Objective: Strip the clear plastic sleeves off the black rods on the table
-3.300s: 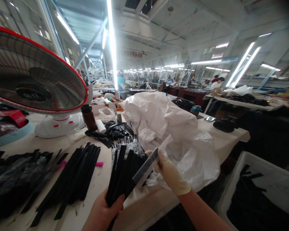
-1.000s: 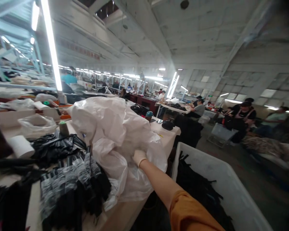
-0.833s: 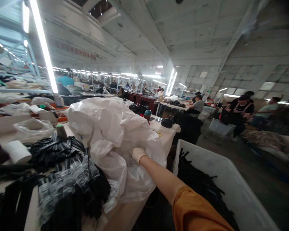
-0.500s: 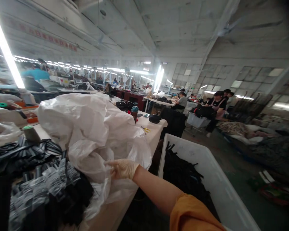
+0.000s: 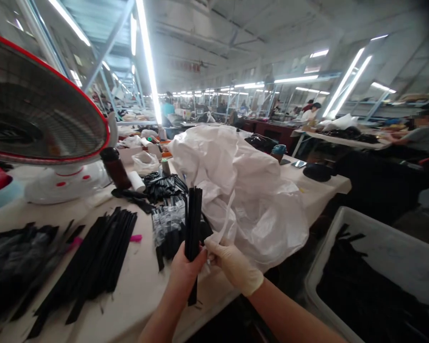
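Note:
My bare left hand (image 5: 184, 269) is wrapped round an upright bundle of black strips (image 5: 193, 216); the strips stick out above and below the fist. Close beside it, my right hand (image 5: 238, 267), in a pale thin glove, pinches a thin whitish strip (image 5: 229, 214) against the bundle. What the strip is made of I cannot tell. Behind both hands lies a large crumpled white plastic sack (image 5: 229, 157). Left of the sack are bundles of black strips with clear wrapping (image 5: 168, 219). More loose black strips (image 5: 96, 252) lie on the table to the left.
A red-rimmed fan (image 5: 67, 119) stands on the table (image 5: 143, 295) at left, with a dark bottle (image 5: 114, 167) beside it. At right, a white bin (image 5: 389, 238) holds black pieces. A seated person (image 5: 427, 138) works at another table behind.
The view has swung left, bringing the fan into sight. My right hand has left the white sack and now pinches a strip. My left hand has appeared, holding the black bundle.

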### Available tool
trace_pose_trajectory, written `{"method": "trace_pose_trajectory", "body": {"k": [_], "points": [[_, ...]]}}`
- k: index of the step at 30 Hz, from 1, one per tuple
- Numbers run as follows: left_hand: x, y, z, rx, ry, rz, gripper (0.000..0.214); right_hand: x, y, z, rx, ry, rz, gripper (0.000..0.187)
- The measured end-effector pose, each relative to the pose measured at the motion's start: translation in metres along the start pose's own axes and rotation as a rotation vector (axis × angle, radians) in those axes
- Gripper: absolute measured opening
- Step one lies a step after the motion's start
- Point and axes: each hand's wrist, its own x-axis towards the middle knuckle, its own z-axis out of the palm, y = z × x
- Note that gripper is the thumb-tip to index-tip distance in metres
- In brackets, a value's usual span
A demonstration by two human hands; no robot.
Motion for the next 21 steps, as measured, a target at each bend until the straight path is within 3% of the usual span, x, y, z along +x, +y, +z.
{"method": "trace_pose_trajectory", "body": {"k": [5, 12, 18, 21], "points": [[-0.012, 0.006, -0.003, -0.055, 0.012, -0.04, 0.034, -0.003, 0.001, -0.006, -0.036, -0.102, -0.018, 0.031], [-0.016, 0.011, -0.007, -0.092, -0.047, -0.063, 0.034, 0.001, 0.0, 0.003, -0.053, -0.03, -0.047, 0.029], [-0.014, 0.012, -0.01, -0.062, -0.042, -0.039, 0.036, -0.002, -0.004, 0.003, -0.089, -0.241, -0.061, 0.03], [-0.018, 0.015, -0.019, -0.015, -0.095, -0.04, 0.036, 0.004, -0.001, -0.002, -0.132, -0.155, -0.1, 0.027]]}}
